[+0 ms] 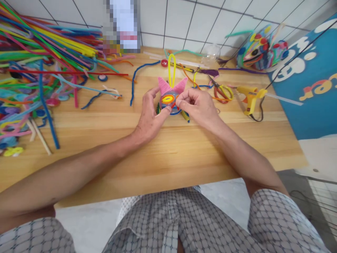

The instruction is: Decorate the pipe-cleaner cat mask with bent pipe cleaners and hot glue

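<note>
A small pipe-cleaner craft figure (172, 94) stands on the wooden table between my hands. It has two pink pointed ears, a tall yellow loop on top, and an orange-yellow oval eye on a clear round body. My left hand (152, 114) is closed around its left side, thumb on the front. The fingertips of my right hand (201, 105) are pinched at the front right of the figure, by a short red pipe-cleaner piece (174, 104). Whether they grip that piece I cannot make out fully. My right fingers hide the figure's other side.
A big heap of coloured pipe cleaners (52, 45) covers the left. Right of the figure lie scissors (223, 93) and a yellow glue gun (251, 98) with its cord. Behind them are a clear plastic ball (211, 53) and another colourful craft figure (259, 51), near the tiled wall.
</note>
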Motion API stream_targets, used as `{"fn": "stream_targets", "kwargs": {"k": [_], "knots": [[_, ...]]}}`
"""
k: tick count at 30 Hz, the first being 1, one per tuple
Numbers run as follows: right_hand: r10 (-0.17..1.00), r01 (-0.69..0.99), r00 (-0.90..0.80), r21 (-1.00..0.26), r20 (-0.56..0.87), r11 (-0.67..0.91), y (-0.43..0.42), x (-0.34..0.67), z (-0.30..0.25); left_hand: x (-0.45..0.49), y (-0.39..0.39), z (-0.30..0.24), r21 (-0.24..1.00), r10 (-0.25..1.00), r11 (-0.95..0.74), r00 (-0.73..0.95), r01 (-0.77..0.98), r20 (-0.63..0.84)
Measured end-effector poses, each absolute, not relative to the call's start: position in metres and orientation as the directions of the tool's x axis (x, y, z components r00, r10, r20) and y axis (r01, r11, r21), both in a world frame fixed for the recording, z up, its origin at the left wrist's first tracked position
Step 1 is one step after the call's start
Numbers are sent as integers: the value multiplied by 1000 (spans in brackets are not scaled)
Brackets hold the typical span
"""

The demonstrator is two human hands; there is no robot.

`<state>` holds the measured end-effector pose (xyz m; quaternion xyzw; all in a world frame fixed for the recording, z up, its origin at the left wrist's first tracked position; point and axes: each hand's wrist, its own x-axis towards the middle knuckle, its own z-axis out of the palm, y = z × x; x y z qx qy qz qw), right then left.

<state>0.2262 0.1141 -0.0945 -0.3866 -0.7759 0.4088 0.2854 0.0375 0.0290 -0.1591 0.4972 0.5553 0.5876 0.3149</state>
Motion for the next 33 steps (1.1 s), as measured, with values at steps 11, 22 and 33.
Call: {"fn": "stream_targets", "kwargs": {"k": [11, 22, 33], "knots": [[846, 392, -521, -847, 118, 359, 115, 225, -92, 37, 36, -165, 987, 940, -146, -302, 59, 158], [797, 302, -502, -795, 337, 526, 119, 230, -116, 32, 55, -194, 956, 938, -285, -186, 72, 293], [441, 304, -611, -320, 658, 897, 119, 256, -146, 29, 52, -195, 944, 929, -313, -169, 107, 328]]}}
